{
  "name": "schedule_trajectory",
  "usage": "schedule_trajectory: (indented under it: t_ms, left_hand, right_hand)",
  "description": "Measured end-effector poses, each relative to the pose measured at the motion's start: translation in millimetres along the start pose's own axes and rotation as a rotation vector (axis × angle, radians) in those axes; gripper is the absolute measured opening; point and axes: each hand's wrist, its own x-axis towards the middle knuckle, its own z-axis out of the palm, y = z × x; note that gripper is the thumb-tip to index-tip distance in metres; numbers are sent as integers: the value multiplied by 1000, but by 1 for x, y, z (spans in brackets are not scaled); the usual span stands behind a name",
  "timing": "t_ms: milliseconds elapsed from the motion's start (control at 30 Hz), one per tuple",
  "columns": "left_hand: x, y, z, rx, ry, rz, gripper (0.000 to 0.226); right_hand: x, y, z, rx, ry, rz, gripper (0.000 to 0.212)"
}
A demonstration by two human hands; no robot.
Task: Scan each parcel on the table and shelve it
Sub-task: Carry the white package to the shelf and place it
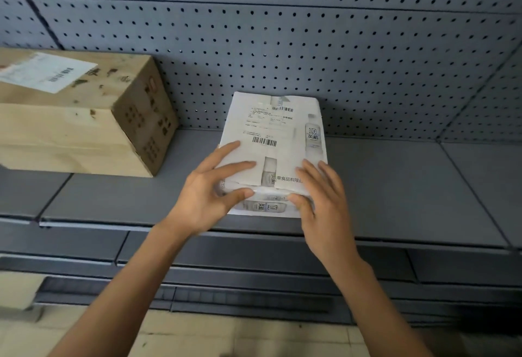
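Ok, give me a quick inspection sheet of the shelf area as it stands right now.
Surface: grey metal shelf, parcels resting on it.
Job's things: white parcel flat on the shelf, barcode label up, near end at the shelf's front edge.
Clutter: brown cardboard box with shipping label, on the shelf to the left, apart from the white parcel.
Hands: left hand and right hand both touch the white parcel's near end, fingers fairly straight.
Cables: nothing seen.
Surroundings: grey pegboard back panel; lower shelf edge below; tiled floor at bottom.
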Motion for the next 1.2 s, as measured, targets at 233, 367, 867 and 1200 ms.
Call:
schedule_trajectory:
  t_ms: [233,367,867,1200]
  left_hand:
    - [1,-4,-2,18,-33,18,46]
    - [-1,-2,-6,234,-21,102,50]
    - [-63,18,-36,333,196,-17,51]
    - [-170,-16,-133,358,243,-279,60]
  right_hand:
    - [0,2,-3,-35,-13,-48,55]
    - [4,1,-11,-108,-71,-71,55]
    - [-1,-48,-14,-9,-10,-145,20]
    - [-21,-161,61,114,-357,-306,26]
